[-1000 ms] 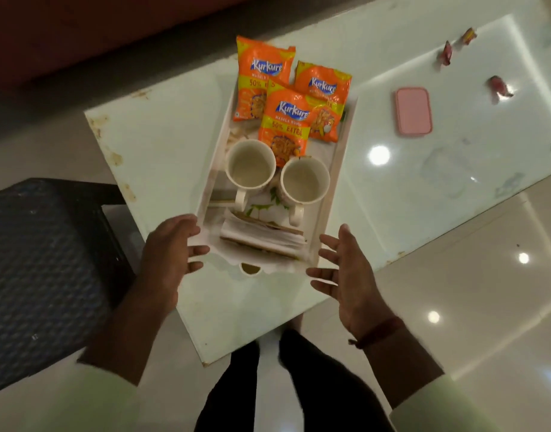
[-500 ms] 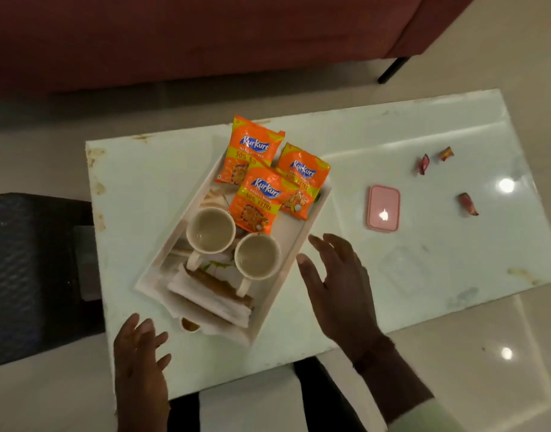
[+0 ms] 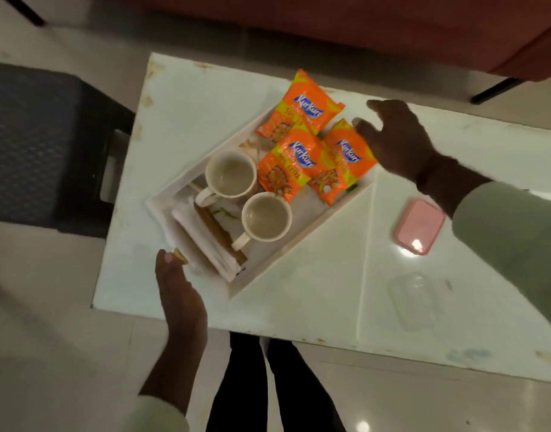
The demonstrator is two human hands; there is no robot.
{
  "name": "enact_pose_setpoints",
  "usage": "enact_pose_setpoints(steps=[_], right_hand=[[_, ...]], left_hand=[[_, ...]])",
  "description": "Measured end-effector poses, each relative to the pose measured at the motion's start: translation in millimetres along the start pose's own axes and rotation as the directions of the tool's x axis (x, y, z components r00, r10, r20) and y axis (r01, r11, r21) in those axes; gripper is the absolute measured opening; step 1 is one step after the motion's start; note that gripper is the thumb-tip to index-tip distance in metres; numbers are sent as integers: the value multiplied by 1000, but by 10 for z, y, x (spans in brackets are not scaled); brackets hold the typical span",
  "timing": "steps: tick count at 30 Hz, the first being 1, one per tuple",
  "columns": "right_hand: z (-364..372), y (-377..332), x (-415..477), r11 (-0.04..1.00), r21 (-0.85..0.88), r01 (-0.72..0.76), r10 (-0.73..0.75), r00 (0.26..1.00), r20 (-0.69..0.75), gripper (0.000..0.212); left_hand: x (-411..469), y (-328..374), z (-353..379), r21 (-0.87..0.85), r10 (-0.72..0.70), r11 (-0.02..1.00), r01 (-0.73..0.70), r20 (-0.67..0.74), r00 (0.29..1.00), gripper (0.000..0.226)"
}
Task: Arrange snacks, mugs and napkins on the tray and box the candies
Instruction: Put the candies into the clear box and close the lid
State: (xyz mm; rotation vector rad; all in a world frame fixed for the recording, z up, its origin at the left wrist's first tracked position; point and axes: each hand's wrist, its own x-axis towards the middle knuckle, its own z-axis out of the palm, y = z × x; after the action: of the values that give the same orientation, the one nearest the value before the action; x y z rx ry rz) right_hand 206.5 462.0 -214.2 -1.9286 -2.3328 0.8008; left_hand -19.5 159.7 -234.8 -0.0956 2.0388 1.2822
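Observation:
A white tray lies at an angle on the white table. At its far end are three orange snack packets, partly overlapping. Two empty cream mugs stand in the middle, handles toward me. Folded white napkins lie at the near end. My left hand is flat and edge-on, thumb tip at the tray's near end. My right hand hovers with spread fingers over the tray's far right corner, beside the packets. No candies are in view.
A pink lid and a clear box lie on the table right of the tray. A dark woven stool stands close to the table's left end. A red sofa runs along the far side.
My right hand has moved from the tray's near right side to its far right corner. My left hand has come up to the tray's near end. My view has shifted, and the candies have left it.

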Motion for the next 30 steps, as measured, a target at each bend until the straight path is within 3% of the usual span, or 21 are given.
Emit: enact_pose_setpoints(steps=[3, 5, 7, 10, 15, 20, 30], right_hand=[[38, -23, 245, 960, 225, -167, 141, 982, 126, 66], [40, -2, 333, 868, 381, -319, 226, 936, 269, 66], [46, 28, 373, 752, 470, -462, 265, 865, 426, 67], [48, 47, 440, 683, 464, -564, 300, 796, 526, 67], [62, 73, 537, 631, 451, -631, 273, 725, 633, 63], [92, 121, 586, 572, 481, -665, 273, 707, 652, 62], [144, 75, 597, 585, 499, -640, 284, 737, 613, 70]], left_hand=[[53, -55, 4, 42, 55, 998, -53, -44, 998, 48], [102, -101, -3, 42, 65, 997, -63, -62, 996, 44], [187, -140, -35, -30, -33, 999, 30, -77, 996, 37], [276, -129, -64, -131, -222, 968, 215, -37, 974, 21], [323, -112, -97, -151, -321, 935, 321, 20, 947, 18], [371, -72, -113, -288, -406, 862, 417, 101, 908, 20], [423, -111, -154, -302, -392, 863, 404, 105, 914, 30]])
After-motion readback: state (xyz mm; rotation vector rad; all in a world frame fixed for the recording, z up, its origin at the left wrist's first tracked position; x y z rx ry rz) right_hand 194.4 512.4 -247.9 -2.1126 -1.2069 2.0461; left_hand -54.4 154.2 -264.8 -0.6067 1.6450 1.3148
